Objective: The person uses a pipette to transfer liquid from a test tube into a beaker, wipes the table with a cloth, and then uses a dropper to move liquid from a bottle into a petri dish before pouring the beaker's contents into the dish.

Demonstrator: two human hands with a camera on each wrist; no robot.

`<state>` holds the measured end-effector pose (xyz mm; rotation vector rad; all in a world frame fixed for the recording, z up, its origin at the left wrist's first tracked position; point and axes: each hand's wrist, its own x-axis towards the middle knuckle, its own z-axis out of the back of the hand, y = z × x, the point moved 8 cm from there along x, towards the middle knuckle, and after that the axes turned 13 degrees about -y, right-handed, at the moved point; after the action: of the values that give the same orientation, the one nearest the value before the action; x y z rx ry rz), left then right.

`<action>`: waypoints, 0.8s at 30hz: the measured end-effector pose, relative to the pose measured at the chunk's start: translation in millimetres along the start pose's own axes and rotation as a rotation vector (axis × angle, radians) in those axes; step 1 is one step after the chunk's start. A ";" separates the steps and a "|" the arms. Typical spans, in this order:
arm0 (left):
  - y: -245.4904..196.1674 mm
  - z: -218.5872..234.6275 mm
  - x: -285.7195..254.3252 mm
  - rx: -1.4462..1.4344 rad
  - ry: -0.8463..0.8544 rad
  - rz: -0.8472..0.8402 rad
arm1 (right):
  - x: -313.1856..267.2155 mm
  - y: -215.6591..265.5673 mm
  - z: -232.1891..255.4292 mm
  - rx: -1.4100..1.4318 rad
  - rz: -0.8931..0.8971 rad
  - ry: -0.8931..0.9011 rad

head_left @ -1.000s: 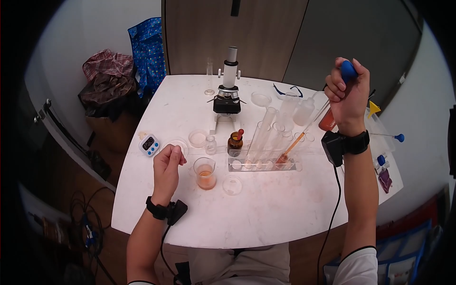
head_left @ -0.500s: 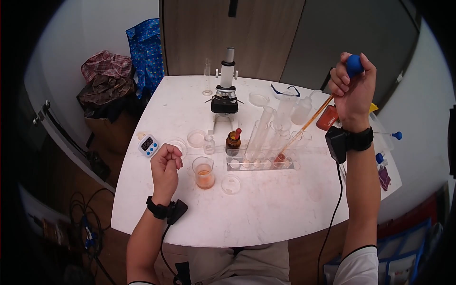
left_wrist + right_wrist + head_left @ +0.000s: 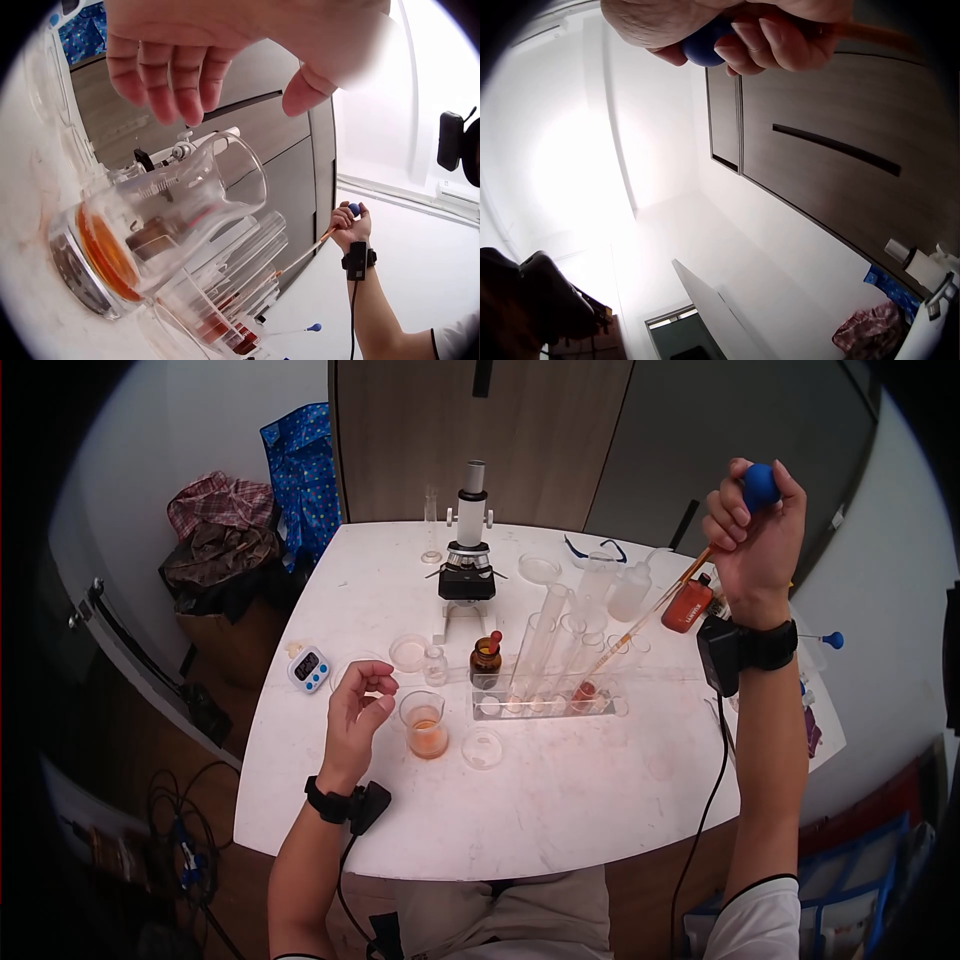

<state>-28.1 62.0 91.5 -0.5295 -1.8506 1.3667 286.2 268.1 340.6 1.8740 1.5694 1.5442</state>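
Note:
My right hand (image 3: 757, 560) is raised at the right, its fingers wrapped around the blue rubber bulb (image 3: 762, 487) of a long glass pipette (image 3: 648, 614). Orange liquid shows in the pipette's upper part, by the hand. The pipette slants down left into a test tube with reddish-orange liquid (image 3: 584, 696) at its bottom, standing in a clear rack (image 3: 545, 712). Loosely bent and holding nothing, my left hand (image 3: 356, 710) hovers beside a beaker (image 3: 424, 735) with a little orange liquid. In the left wrist view its fingers (image 3: 180, 82) hang apart above the beaker's rim.
Behind the rack stand a brown dropper bottle (image 3: 486, 666) and a microscope (image 3: 468, 550). Petri dishes (image 3: 483, 750) lie around the beaker, and a timer (image 3: 309, 669) lies at the left. Toward the back right are a wash bottle (image 3: 632, 595), safety glasses (image 3: 596, 548) and a red-brown bottle (image 3: 687, 604).
The right hand has moved slightly up and right with the pipette; the orange liquid column now shows nearer the bulb. The left hand's fingers have loosened from a curl.

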 end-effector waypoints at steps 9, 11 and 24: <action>21.1 -26.8 -15.9 0.352 0.375 0.016 | 8.2 30.3 1.5 0.026 0.059 0.010; 20.4 -27.3 -16.5 0.381 0.381 0.012 | 8.7 37.4 2.1 0.033 0.066 0.007; 14.4 -27.4 -14.9 0.426 0.321 -0.012 | 8.9 57.3 2.1 0.064 0.076 0.045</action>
<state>0.9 73.3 76.9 -0.4794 -1.2601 1.5144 318.7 254.1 386.6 1.9672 1.6022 1.5965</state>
